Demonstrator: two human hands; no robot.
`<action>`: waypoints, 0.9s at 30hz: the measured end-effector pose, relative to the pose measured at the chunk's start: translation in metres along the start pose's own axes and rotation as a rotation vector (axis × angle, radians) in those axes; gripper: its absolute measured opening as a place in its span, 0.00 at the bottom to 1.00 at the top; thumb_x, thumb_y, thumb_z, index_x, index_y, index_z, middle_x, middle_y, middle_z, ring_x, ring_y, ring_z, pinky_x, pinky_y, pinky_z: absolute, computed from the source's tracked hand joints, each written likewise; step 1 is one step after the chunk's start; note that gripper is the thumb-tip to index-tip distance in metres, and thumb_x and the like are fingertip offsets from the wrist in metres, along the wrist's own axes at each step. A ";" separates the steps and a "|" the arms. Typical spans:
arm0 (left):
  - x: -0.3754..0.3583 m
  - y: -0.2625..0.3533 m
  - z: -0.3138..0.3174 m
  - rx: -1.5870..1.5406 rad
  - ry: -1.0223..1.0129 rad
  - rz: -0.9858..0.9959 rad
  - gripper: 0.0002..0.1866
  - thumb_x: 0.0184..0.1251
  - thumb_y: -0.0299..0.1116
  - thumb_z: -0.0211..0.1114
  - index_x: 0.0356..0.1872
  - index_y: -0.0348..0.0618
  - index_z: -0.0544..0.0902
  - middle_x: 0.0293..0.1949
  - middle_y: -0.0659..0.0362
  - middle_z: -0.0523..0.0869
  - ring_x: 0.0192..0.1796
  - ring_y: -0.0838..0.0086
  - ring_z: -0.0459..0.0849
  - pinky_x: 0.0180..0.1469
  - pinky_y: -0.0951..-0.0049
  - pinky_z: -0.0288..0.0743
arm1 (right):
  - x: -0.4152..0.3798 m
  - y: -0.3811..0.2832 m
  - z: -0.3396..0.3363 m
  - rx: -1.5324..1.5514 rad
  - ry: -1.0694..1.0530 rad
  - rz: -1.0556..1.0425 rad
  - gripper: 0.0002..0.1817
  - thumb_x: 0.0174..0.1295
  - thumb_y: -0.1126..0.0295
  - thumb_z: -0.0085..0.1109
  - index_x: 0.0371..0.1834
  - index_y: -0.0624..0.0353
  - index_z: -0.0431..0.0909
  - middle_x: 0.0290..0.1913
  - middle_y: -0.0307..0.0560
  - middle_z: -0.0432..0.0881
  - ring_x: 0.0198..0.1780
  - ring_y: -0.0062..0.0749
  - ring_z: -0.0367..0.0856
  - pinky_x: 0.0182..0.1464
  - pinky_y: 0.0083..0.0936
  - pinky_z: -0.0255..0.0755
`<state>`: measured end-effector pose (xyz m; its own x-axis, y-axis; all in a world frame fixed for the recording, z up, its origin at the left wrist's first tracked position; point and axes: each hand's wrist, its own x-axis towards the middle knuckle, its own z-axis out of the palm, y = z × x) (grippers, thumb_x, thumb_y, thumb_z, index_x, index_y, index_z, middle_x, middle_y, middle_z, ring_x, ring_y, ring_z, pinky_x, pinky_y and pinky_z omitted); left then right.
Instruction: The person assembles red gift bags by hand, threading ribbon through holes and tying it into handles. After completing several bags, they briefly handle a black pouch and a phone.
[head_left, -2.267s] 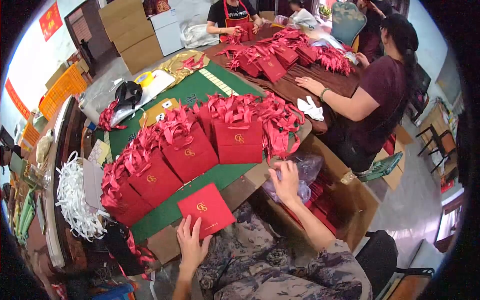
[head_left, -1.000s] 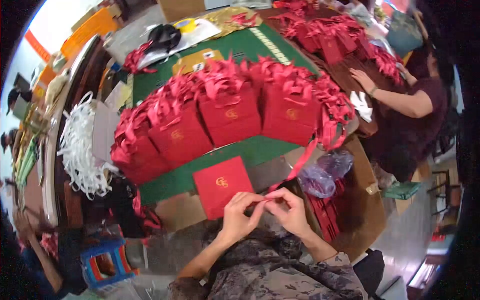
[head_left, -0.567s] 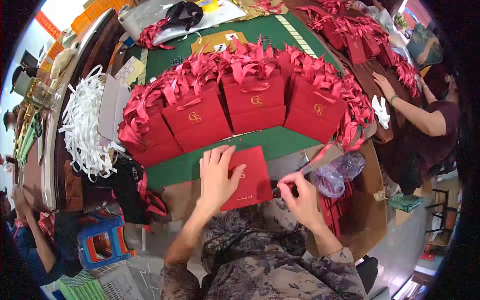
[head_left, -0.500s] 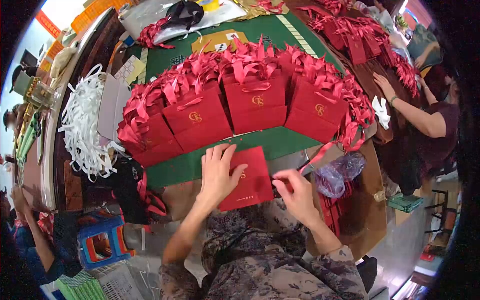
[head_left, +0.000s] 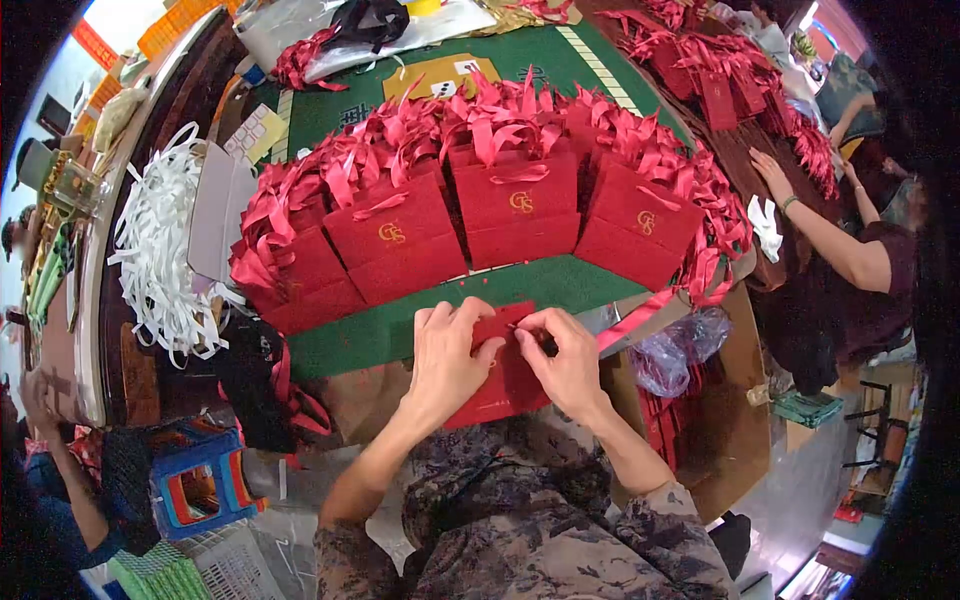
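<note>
A flat red paper gift bag (head_left: 508, 390) with gold print lies in front of me at the table's near edge. My left hand (head_left: 445, 355) grips its left side, thumb on the front and fingers at the upper edge. At the bag's top, my right hand (head_left: 565, 365) is closed in a pinch on the end of a red ribbon (head_left: 640, 318), which trails away to the right behind the hand. The fingertips hide most of the ribbon's end. Just beyond stand several red gift bags (head_left: 520, 205) with gold letters and ribbon handles.
White ribbons (head_left: 165, 250) spill from a box at the left. Below right is a cardboard box (head_left: 735, 400) with red bags and clear plastic. Blue stools (head_left: 200, 480) stand lower left. A co-worker's hand (head_left: 770, 178) rests on the right-hand table beside more red bags (head_left: 715, 95).
My right hand has moved left and up, from the bag's right edge to its top, near my left hand. My left hand still holds the bag.
</note>
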<state>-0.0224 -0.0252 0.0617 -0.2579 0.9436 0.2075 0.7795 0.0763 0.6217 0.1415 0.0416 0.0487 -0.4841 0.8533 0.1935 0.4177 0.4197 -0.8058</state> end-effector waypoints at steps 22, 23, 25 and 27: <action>-0.007 0.015 0.001 -0.030 0.034 0.053 0.12 0.56 0.26 0.71 0.42 0.49 0.86 0.33 0.58 0.84 0.37 0.61 0.78 0.49 0.62 0.67 | 0.004 -0.016 0.004 -0.090 0.055 -0.047 0.08 0.54 0.76 0.69 0.33 0.62 0.78 0.32 0.49 0.85 0.34 0.43 0.85 0.37 0.35 0.78; -0.007 0.015 0.001 -0.028 0.025 0.035 0.11 0.57 0.26 0.70 0.42 0.48 0.86 0.33 0.58 0.85 0.38 0.61 0.78 0.49 0.62 0.67 | 0.005 -0.016 0.003 -0.090 0.057 -0.047 0.08 0.54 0.76 0.69 0.33 0.62 0.78 0.32 0.49 0.85 0.34 0.43 0.85 0.37 0.35 0.78; -0.006 0.009 -0.003 -0.054 0.004 0.033 0.10 0.57 0.26 0.70 0.41 0.48 0.85 0.34 0.58 0.85 0.39 0.61 0.79 0.50 0.62 0.67 | 0.005 -0.015 -0.002 0.050 -0.014 -0.021 0.07 0.56 0.76 0.69 0.35 0.62 0.81 0.33 0.49 0.85 0.35 0.44 0.85 0.38 0.35 0.78; -0.004 0.006 -0.006 -0.106 -0.040 0.014 0.08 0.59 0.27 0.69 0.41 0.46 0.85 0.35 0.57 0.86 0.41 0.61 0.81 0.51 0.62 0.68 | 0.004 -0.011 -0.006 0.017 -0.029 -0.087 0.07 0.56 0.75 0.70 0.35 0.62 0.82 0.34 0.49 0.85 0.36 0.44 0.85 0.39 0.35 0.78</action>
<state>-0.0199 -0.0309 0.0690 -0.2229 0.9566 0.1880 0.7176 0.0305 0.6958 0.1391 0.0417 0.0618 -0.5401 0.8045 0.2473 0.3603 0.4866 -0.7959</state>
